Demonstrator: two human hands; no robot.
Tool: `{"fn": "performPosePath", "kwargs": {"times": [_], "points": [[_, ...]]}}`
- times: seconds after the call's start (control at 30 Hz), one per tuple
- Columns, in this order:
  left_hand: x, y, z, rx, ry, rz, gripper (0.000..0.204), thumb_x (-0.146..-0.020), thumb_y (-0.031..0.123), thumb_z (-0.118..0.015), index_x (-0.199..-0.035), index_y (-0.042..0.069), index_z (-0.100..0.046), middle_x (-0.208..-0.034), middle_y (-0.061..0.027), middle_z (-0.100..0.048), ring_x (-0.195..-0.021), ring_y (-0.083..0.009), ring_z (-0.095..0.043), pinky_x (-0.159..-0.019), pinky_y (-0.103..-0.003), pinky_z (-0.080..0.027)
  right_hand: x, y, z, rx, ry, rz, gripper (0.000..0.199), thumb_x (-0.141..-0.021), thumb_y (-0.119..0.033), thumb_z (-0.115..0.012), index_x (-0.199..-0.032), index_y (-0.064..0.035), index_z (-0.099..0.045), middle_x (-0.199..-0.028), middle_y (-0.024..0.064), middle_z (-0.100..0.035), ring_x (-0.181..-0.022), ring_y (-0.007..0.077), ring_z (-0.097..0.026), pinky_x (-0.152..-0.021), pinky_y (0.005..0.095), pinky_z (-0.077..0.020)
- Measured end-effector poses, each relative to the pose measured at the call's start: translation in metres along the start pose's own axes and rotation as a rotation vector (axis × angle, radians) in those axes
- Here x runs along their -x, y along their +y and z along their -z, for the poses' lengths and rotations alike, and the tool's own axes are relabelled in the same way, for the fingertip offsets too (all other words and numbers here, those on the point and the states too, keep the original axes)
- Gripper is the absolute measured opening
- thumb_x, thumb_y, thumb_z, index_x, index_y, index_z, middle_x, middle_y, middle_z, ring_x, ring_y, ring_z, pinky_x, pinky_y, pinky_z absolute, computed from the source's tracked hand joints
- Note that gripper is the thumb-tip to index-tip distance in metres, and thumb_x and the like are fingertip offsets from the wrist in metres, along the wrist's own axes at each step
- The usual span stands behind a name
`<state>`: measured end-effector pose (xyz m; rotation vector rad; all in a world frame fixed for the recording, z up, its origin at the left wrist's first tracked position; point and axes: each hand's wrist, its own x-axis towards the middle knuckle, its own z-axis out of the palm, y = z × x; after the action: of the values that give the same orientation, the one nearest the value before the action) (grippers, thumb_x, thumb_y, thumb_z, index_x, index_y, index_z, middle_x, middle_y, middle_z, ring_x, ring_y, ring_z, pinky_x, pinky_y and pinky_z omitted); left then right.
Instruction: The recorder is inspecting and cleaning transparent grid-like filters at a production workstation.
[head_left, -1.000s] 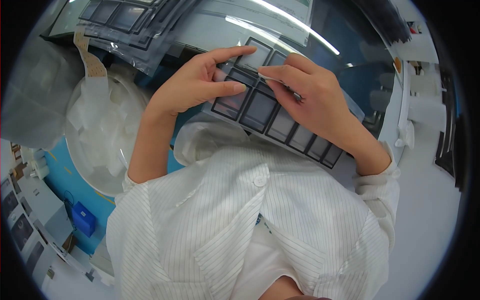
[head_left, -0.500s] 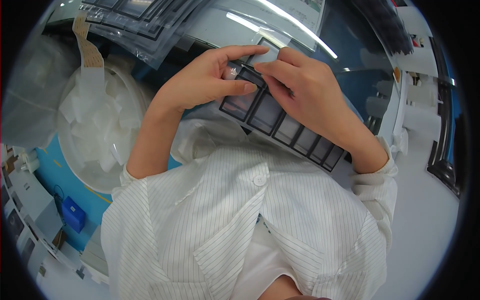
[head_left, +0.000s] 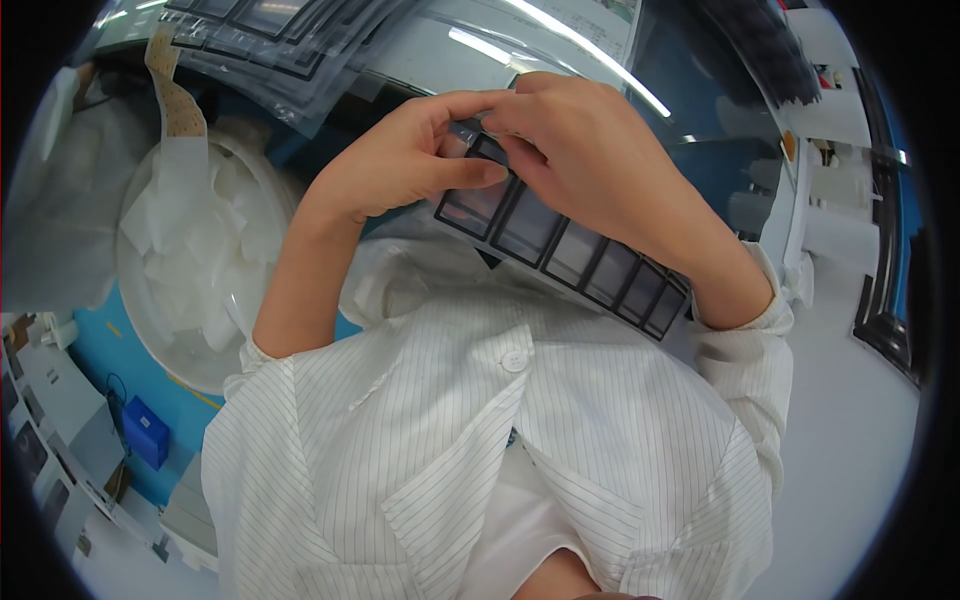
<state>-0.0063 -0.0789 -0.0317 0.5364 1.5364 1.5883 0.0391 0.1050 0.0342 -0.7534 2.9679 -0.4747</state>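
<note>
A clear plastic sheet with a row of black rectangular frames [head_left: 525, 225] lies slanted in front of my chest. My left hand [head_left: 405, 155] grips its upper left end, the thumb lying across the frames and the index finger stretched toward my other hand. Over the sheet's far edge, my right hand [head_left: 590, 155] is closed in a pinch beside that index finger. Whatever sits between those fingertips is hidden.
Several similar framed sheets [head_left: 265, 50] lie stacked on the table at the far left. A white bin [head_left: 150, 335] of crumpled white film stands left, a tan-and-white strip [head_left: 180, 110] hanging over it. Beside it is a greyish plastic bag [head_left: 55, 220]. A blue box [head_left: 146, 432] sits lower left.
My right hand has shifted up and slightly left, its knuckles rolled over the sheet's far edge. My left hand has barely moved. At the far left, the greyish bag has shifted.
</note>
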Motion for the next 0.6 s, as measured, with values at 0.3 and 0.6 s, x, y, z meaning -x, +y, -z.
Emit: {"fn": "performPosePath", "kwargs": {"times": [0.3, 0.6], "points": [[0.001, 0.005, -0.002, -0.034, -0.006, -0.007, 0.064, -0.079, 0.011, -0.074, -0.137, 0.013, -0.050, -0.070, 0.0042, -0.064, -0.054, -0.0007, -0.042, -0.049, -0.019, -0.035, 0.013, 0.000, 0.008, -0.007, -0.028, -0.019, 0.013, -0.075, -0.004, -0.066, -0.089, -0.0026, -0.068, -0.077, 0.0111, -0.059, -0.070, 0.0285, -0.060, -0.062, 0.0366, -0.0477], [0.002, 0.010, -0.006, -0.046, 0.021, -0.013, 0.066, -0.078, 0.016, -0.075, -0.139, 0.013, -0.049, -0.055, 0.0113, -0.043, -0.048, 0.0014, -0.033, -0.047, -0.017, -0.026, 0.051, 0.004, 0.018, -0.049, -0.025, -0.102, 0.017, -0.078, -0.001, -0.067, -0.094, -0.0033, -0.068, -0.078, 0.0097, -0.059, -0.064, 0.0263, -0.060, -0.057, 0.0332, -0.0463]]}}
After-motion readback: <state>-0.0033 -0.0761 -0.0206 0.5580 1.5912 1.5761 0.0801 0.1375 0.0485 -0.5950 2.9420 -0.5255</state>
